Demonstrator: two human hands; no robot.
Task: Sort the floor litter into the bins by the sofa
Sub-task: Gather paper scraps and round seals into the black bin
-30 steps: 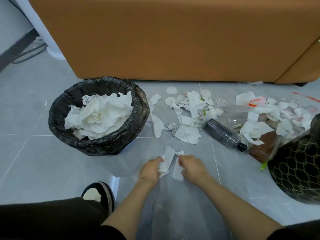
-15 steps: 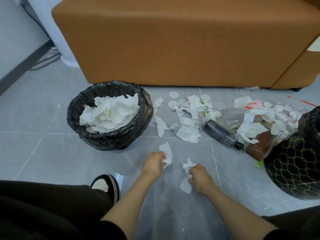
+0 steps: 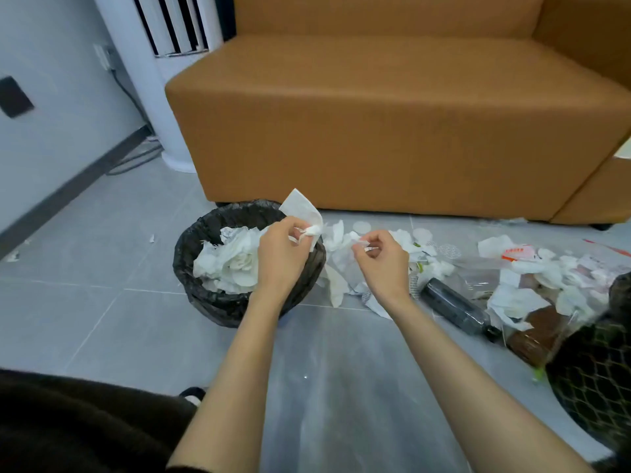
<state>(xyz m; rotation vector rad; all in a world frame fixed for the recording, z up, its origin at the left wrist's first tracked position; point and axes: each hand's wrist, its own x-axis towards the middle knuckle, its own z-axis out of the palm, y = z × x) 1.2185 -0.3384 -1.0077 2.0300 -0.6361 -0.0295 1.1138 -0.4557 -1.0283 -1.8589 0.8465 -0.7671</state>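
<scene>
A bin with a black liner (image 3: 191, 254) stands on the floor in front of the orange sofa (image 3: 375, 131), filled with white tissues. My left hand (image 3: 281, 257) is raised over its right rim and pinches a white tissue piece (image 3: 300, 208) that sticks up above the fingers. Just right of the bin, my right hand (image 3: 384, 266) hovers with curled fingers pinching a small white paper scrap (image 3: 368, 249). More torn white paper (image 3: 336, 285) lies on the tiles beyond and under that hand.
A dark bottle (image 3: 454, 307) and a brown bottle (image 3: 536, 336) lie among plastic wrap and tissue litter (image 3: 546, 278) at right. A second bin with a mesh pattern (image 3: 594, 377) stands at the right edge. A white tower unit (image 3: 164, 80) with cables stands left of the sofa.
Both hands have lifted off the floor with their paper pieces. The left hand has moved up over the bin's right rim, and the right has risen beside it. The view has tilted upward.
</scene>
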